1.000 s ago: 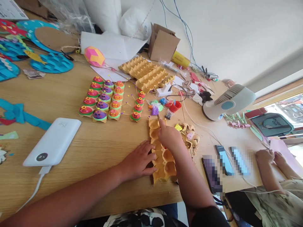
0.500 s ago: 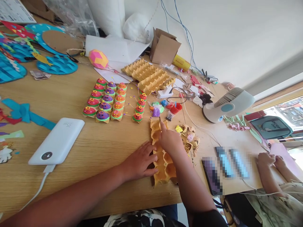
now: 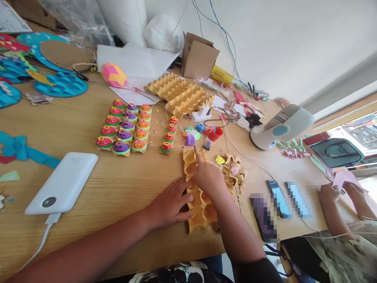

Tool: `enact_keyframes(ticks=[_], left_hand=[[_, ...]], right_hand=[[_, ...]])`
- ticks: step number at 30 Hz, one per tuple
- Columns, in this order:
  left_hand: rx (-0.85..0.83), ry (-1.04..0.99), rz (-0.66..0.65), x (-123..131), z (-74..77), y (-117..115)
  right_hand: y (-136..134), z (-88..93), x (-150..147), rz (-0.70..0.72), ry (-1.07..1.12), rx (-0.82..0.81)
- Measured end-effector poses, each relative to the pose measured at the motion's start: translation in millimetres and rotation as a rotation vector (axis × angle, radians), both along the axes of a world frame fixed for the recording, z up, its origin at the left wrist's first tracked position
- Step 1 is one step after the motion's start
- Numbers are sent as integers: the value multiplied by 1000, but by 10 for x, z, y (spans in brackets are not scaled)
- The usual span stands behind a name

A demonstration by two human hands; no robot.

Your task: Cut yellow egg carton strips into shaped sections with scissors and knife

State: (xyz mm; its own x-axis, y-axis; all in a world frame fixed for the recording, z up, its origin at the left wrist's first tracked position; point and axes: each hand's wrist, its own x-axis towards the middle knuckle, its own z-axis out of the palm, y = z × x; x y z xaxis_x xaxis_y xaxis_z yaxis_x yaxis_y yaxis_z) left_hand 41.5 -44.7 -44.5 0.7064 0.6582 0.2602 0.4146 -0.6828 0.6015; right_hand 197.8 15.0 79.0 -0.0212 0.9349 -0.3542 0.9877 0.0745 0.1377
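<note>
A yellow-brown piece of egg carton (image 3: 198,214) with open cups lies on the wooden table in front of me. My left hand (image 3: 172,200) rests against its left edge, fingers spread and touching the rim. Over the carton's middle and far part is my right hand (image 3: 207,175), closed, its index finger stretched along a thin dark tool (image 3: 194,149) whose kind I cannot make out. The tip lies by the far cups. My right hand and forearm hide part of the carton. Beyond stand painted egg-carton cups (image 3: 123,135) with faces, in red, purple and orange rows.
Carton scraps (image 3: 235,169) lie to the right, with a red cup (image 3: 215,133) and coloured clay (image 3: 191,139) farther back. A white power bank (image 3: 63,182) sits left, a fan (image 3: 279,127) right. Phones (image 3: 278,198) lie near another person's hands (image 3: 338,192), which hold pink paper.
My view has shifted slightly, moving most things left in the picture. The right hand has moved slightly over the carton; the left stays at its edge. The other person's hands have lifted the pink paper.
</note>
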Motion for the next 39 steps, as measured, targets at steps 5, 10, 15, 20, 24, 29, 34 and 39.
enact_keyframes(ticks=[5,10,15,20,24,29,34,39], left_hand=[[-8,-8,2,-2,4,-1],[15,5,-2,-4,-2,-1],[1,15,-7,-11,-1,4],[-14,30,-18,-17,-5,3],[-12,22,-6,-11,-5,-2],[-5,16,-15,-10,14,8],[-9,0,4,-7,11,4],[-4,-28,11,-4,-13,2]], right_hand=[[-5,-6,26,-6,2,-3],[31,3,25,26,14,19],[7,16,-19,16,-15,-13],[40,-15,-22,-1,18,10],[57,-11,-11,13,21,5],[63,19,-7,-21,46,-4],[-6,0,-4,-4,1,-28],[156,35,20,-13,82,-13]])
